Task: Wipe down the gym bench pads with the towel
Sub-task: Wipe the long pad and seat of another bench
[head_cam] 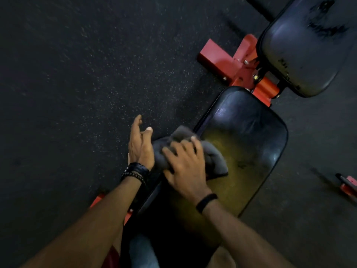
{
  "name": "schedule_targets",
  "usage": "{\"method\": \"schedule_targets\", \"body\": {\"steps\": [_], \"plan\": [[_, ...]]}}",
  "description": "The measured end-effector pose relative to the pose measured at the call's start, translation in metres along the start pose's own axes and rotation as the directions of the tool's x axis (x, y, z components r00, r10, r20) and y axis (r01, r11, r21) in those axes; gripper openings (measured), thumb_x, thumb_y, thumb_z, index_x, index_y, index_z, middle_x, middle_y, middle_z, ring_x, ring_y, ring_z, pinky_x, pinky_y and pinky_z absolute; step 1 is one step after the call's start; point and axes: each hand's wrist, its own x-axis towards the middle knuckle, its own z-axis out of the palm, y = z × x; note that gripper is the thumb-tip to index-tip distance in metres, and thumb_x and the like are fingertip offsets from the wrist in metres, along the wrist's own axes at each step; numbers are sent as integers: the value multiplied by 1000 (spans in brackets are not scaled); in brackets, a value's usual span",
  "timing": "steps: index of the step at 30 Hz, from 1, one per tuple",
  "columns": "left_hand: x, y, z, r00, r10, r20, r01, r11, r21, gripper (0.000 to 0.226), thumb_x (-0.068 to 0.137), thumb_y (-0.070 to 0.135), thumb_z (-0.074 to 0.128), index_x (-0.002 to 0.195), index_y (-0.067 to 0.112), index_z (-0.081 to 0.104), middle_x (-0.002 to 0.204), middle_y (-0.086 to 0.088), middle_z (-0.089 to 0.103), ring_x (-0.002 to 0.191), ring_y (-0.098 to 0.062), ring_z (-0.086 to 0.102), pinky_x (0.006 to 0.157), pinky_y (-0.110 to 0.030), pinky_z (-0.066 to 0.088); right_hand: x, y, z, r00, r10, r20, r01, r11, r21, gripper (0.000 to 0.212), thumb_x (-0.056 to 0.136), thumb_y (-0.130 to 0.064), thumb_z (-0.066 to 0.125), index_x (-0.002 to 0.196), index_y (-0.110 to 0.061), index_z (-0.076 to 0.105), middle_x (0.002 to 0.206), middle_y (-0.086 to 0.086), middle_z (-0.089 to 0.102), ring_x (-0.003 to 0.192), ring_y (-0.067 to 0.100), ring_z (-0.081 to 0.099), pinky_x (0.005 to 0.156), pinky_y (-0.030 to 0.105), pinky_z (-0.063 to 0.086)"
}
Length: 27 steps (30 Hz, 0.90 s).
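We're pressing the soft, limp grey towel [193, 151] flat with right hand [185, 167] fingers spread on the near pad's [251, 136] left edge, left hand [140, 146] hovering loose, holding nothing.

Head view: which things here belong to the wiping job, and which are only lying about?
Belong to the job:
- grey towel, pressed by the right hand
- near bench pad
- far bench pad
- left hand, open beside the towel

Only lying about:
- red bench frame
- red part on the floor, right edge
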Motion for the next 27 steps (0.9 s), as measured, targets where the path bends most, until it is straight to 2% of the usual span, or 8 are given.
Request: {"method": "schedule_targets", "body": {"steps": [3, 8, 14, 19, 21, 23, 25, 27], "plan": [[2, 4, 3, 1000, 11, -18, -11, 999, 32, 63, 84, 47, 43, 145, 28, 41, 144, 2, 46, 124, -8, 47, 108, -42, 38, 36, 37, -9, 995, -98, 8, 98, 995, -25, 48, 67, -41, 72, 110, -21, 66, 99, 4, 64, 98, 29, 56, 106, 49, 26], [12, 3, 15, 998, 58, 17, -59, 996, 62, 59, 87, 45, 42, 143, 25, 43, 138, 3, 50, 122, -13, 50, 105, -39, 42, 134, 110, -31, 922, 365, -127, -383, 910, -159, 46, 73, -48, 58, 111, -23, 66, 104, 8, 63, 104, 31, 52, 91, 46, 33], [15, 17, 33, 999, 47, 14, -47, 998, 30, 57, 86, 48, 46, 139, 29, 47, 137, 1, 53, 125, -12, 50, 106, -47, 42, 38, 44, -14, 997, -81, 1, 81, 997, -21, 41, 70, -34, 69, 109, -22, 67, 106, 3, 63, 100, 26, 54, 89, 42, 31], [24, 37, 61, 992, 127, 5, -127, 991, 52, 59, 87, 43, 44, 143, 22, 43, 138, -2, 51, 123, -12, 50, 105, -39, 43, 146, 136, -39, 969, 243, -54, -249, 949, -192, 48, 74, -48, 62, 118, -29, 64, 112, 3, 60, 108, 29, 49, 85, 42, 29], [21, 42, 78, 992, 122, 35, -124, 989, 76, 60, 87, 45, 44, 143, 23, 43, 138, -1, 51, 123, -12, 50, 104, -37, 43, 152, 167, -43, 954, 298, -22, -299, 950, -87, 53, 77, -51, 59, 127, -31, 61, 120, 3, 60, 113, 29, 49, 89, 44, 33], [13, 50, 94, 987, 120, 109, -134, 982, 133, 61, 88, 48, 41, 145, 25, 41, 140, 1, 49, 124, -11, 49, 103, -33, 41, 127, 186, -45, 942, 300, -151, -288, 953, 93, 57, 74, -49, 60, 126, -26, 64, 120, 2, 64, 110, 30, 53, 88, 45, 39], [6, 54, 112, 976, 117, 185, -157, 963, 221, 60, 91, 49, 36, 146, 26, 38, 144, 1, 46, 127, -13, 46, 104, -32, 36, 82, 209, -48, 874, 395, -284, -328, 910, 255, 53, 71, -43, 65, 119, -20, 67, 115, 3, 67, 104, 31, 58, 86, 43, 42], [0, 56, 128, 957, 114, 267, -208, 910, 358, 54, 99, 46, 30, 149, 26, 33, 150, 0, 41, 133, -17, 41, 108, -36, 32, 37, 240, -52, 815, 506, -281, -431, 855, 288, 46, 73, -40, 67, 112, -15, 66, 107, 7, 68, 98, 34, 60, 83, 42, 43]]}}
